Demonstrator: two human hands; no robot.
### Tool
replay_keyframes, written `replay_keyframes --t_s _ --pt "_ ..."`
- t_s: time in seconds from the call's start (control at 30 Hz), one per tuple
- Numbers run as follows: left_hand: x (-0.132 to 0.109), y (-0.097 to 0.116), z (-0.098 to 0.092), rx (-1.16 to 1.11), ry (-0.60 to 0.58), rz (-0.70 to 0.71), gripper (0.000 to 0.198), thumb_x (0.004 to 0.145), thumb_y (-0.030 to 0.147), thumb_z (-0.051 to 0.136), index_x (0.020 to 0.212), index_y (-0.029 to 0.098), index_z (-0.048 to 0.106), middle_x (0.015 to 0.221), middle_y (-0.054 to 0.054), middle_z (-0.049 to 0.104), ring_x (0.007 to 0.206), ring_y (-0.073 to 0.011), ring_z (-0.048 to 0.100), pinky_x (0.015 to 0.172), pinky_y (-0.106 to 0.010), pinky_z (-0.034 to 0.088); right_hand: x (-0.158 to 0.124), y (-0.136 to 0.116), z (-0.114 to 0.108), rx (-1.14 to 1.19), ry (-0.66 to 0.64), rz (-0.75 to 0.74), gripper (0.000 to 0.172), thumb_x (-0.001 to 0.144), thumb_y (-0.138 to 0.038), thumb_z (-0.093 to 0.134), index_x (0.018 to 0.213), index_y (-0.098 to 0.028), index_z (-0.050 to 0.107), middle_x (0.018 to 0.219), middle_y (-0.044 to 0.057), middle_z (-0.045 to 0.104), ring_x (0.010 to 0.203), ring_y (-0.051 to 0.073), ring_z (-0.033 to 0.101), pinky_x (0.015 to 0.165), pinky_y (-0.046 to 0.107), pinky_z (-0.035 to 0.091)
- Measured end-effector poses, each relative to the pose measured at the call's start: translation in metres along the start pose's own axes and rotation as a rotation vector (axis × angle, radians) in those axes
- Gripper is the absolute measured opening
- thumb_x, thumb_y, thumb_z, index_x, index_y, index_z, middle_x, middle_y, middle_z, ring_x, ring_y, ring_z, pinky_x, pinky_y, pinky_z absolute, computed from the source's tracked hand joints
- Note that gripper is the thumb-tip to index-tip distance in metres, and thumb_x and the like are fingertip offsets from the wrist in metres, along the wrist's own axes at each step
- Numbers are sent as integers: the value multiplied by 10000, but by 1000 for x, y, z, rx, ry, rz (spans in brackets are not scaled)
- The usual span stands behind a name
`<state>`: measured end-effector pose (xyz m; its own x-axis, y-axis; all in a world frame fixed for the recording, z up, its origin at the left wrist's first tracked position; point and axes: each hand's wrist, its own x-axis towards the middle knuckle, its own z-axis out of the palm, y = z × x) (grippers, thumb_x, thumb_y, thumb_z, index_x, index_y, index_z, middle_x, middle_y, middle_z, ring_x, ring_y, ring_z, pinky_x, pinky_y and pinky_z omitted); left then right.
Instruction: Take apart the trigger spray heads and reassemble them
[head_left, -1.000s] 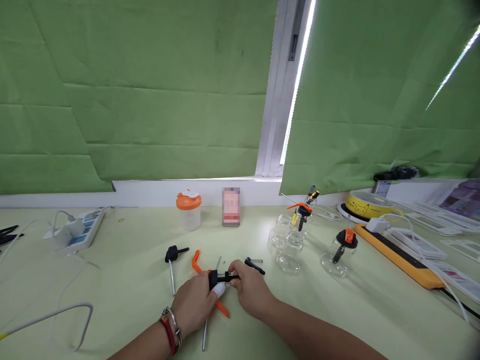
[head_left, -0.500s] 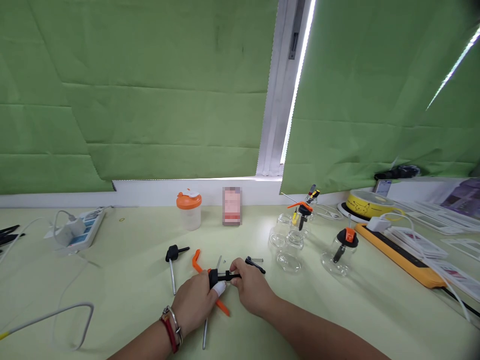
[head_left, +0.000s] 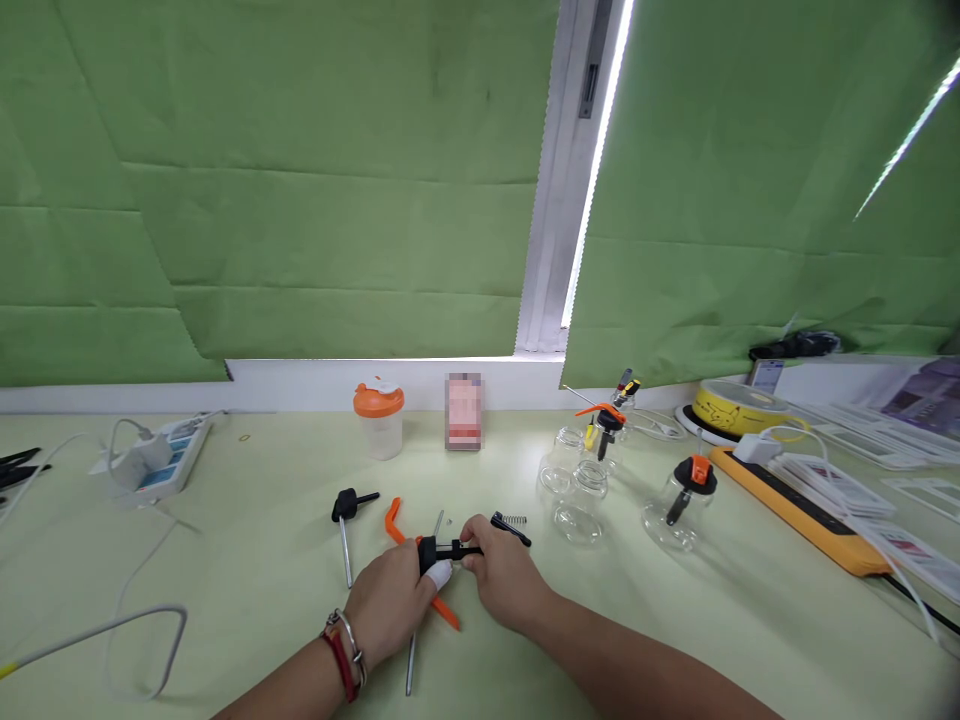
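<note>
My left hand (head_left: 390, 597) is closed around the round black head of a black mechanism (head_left: 428, 553) with thin metal rods; its thumb has a white covering. The fingers of my right hand (head_left: 506, 575) pinch the black stem at the other end, hiding its tip. Under my left hand lie an orange crank-shaped piece (head_left: 445, 612) and a metal rod (head_left: 411, 662), both partly covered. Just beyond my right hand are a black tube-like part (head_left: 511, 530) and a small coil spring (head_left: 514, 519). A black crank with a metal shaft (head_left: 345, 505) rests to the left.
Several glass jars (head_left: 579, 520) stand to the right, and another jar with a black and orange lid (head_left: 694, 478) lies beyond them. An orange-lidded cup (head_left: 379, 420) and a blurred pink card (head_left: 464, 412) are at the back. A power strip (head_left: 176, 465) and cables occupy the left.
Both hands keep the same hold on the black mechanism. Hardly anything has moved; the view has shifted very slightly.
</note>
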<state>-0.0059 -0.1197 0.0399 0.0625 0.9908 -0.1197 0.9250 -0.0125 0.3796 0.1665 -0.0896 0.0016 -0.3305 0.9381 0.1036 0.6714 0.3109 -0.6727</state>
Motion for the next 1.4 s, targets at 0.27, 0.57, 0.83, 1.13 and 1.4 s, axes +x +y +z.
replay_keyframes --t_s 0.27,0.57,0.83,1.13,1.4 --pt "1 0 -1 -19 -8 4 348 826 496 345 789 196 519 762 -62 641 666 -219 596 518 -280 340 -1 0 -1 5 -15 14 191 810 -149 461 981 -221 508 832 21 611 754 154 548 611 232 312" --pt "-1 -4 -4 -61 -25 19 335 824 498 347 751 207 497 748 -44 628 653 -207 587 510 -266 328 -1 -2 -11 63 -20 16 154 773 -137 484 899 -219 514 824 9 619 745 142 548 626 225 334" --pt "-3 -5 -6 -87 -34 15 341 798 529 380 731 217 496 781 -27 634 689 -206 588 535 -262 345 -3 9 -45 59 -65 86 90 765 -225 510 811 -196 581 752 15 620 653 131 521 558 223 331" --pt "-4 -5 -4 -48 -41 31 322 765 540 436 734 231 521 794 -19 647 700 -207 591 544 -267 347 2 7 -65 -56 3 113 112 754 -231 521 740 -189 624 752 30 637 617 128 523 522 220 315" --pt "-5 -5 -6 -49 -44 49 319 761 537 446 736 231 534 777 -20 636 697 -207 585 543 -270 347 0 11 -86 -169 -32 165 108 738 -288 564 714 -198 619 724 24 633 556 119 494 475 223 289"
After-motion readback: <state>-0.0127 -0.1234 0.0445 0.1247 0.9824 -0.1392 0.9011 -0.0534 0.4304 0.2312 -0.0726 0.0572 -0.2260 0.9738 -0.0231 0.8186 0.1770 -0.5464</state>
